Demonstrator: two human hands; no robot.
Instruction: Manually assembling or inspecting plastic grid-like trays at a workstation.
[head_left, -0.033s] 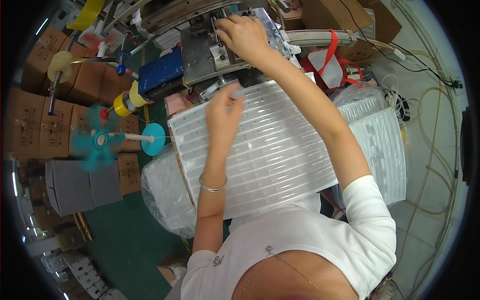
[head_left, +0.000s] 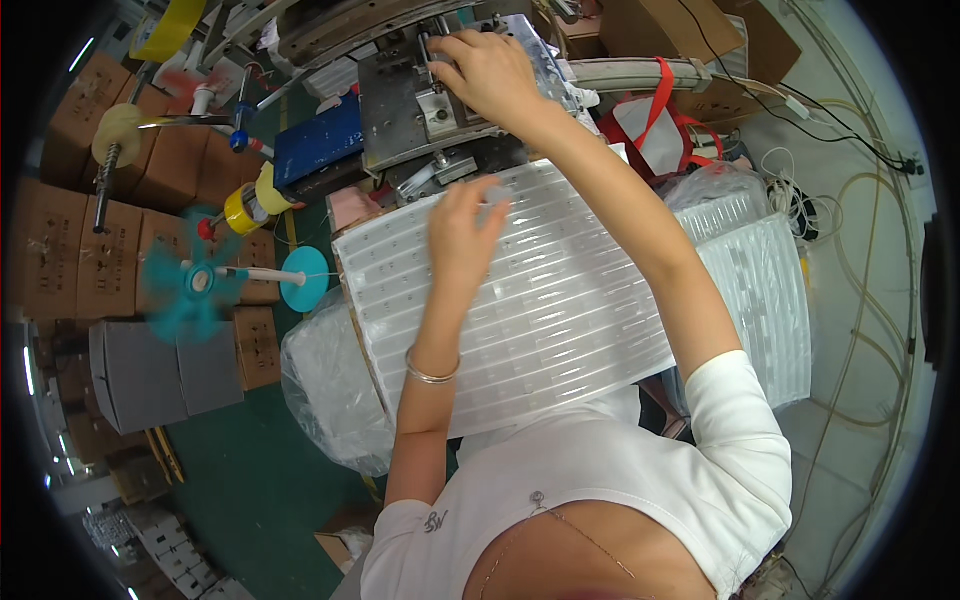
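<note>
Ribbed translucent plastic tray point(head_left: 540, 320) lies in front of the person's torso; it looks light, bendy and slick, probably best held by opposite edges. Over its upper left part, the blurred left hand point(head_left: 463, 232) is half-curled, thumb and fingers seemingly pinching a small clear piece point(head_left: 497, 195). Farther right, the right hand point(head_left: 490, 78) rests bent-fingered at a metal fixture point(head_left: 437, 115); whether it grips anything, I cannot tell.

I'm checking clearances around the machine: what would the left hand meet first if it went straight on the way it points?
The left hand would probably meet the front of the metal machine, around its small metal block, though depth is unclear.
</note>
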